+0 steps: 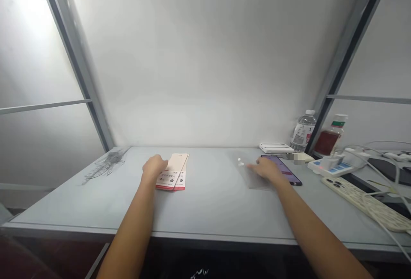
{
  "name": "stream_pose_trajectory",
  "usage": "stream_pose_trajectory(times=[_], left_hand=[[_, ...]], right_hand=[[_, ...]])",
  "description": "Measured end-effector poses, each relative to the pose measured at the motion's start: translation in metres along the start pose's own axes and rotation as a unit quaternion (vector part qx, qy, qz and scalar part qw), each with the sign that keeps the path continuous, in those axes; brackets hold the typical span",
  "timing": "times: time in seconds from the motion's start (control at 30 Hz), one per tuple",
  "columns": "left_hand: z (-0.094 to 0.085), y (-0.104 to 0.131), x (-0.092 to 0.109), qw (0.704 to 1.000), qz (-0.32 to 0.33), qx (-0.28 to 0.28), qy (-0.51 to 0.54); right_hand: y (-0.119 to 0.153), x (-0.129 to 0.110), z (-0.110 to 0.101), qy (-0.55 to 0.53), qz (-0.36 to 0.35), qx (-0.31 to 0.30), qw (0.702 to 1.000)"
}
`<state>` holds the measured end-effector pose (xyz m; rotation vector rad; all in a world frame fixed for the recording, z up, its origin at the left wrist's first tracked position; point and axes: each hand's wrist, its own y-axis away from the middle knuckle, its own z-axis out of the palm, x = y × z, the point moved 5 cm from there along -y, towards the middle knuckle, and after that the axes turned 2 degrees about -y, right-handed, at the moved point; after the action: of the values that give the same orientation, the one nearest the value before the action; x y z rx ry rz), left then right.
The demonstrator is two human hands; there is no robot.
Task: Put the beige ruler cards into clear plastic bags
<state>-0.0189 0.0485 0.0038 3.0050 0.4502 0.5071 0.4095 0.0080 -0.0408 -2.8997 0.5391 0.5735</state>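
- Seen remotely through my head camera, two bare hands work well apart over a pale desk (205,212), the printed cards (173,172) between them.
- My left hand (155,165) touches the cards at their left edge; its fingertips are hidden, so I cannot tell whether they pinch the stack.
- My right hand (265,169), well to the right of the cards, meets a clear sleeve (252,180); blur prevents me from telling whether its fingers grip the film.
- For good handling, I judge that the cards, slightly fanned, want a light grip by their edges and a squaring of corners; the sleeve, thin and likely to slide or crease, calls for one fingertip lifting its rim.
- On the cards: dark characters and a small round emblem above a red strip, too small for me to read surely.
- To the right of the cards, past the sleeve, lies a phone (285,169), its screen text illegible; farther right of the cards, a water bottle (302,134) wears a white label, its brand unreadable.
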Motion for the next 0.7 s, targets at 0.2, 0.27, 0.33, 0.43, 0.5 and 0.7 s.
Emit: stream_pose_trajectory(times=[0.2, 0.27, 0.33, 0.43, 0.5, 0.7], left_hand=[[0.006, 0.007, 0.017, 0.996, 0.073, 0.044, 0.008], [0.009, 0.011, 0.026, 0.991, 0.115, 0.066, 0.029], [0.012, 0.013, 0.034, 0.983, 0.157, 0.079, 0.055], [0.018, 0.014, 0.037, 0.976, 0.181, 0.074, 0.094], [0.02, 0.013, 0.035, 0.975, 0.18, 0.07, 0.112], [0.021, 0.016, 0.033, 0.975, 0.177, 0.048, 0.123]], right_hand=[[0.005, -0.015, 0.002, 0.024, -0.047, 0.031, 0.998], [0.01, -0.024, 0.004, 0.023, -0.062, 0.031, 0.997], [0.015, -0.032, 0.006, 0.032, -0.071, 0.03, 0.997], [0.022, -0.042, 0.011, 0.04, -0.088, 0.022, 0.995], [0.024, -0.043, 0.013, 0.043, -0.088, 0.021, 0.995], [0.022, -0.042, 0.016, 0.049, -0.096, 0.008, 0.994]])
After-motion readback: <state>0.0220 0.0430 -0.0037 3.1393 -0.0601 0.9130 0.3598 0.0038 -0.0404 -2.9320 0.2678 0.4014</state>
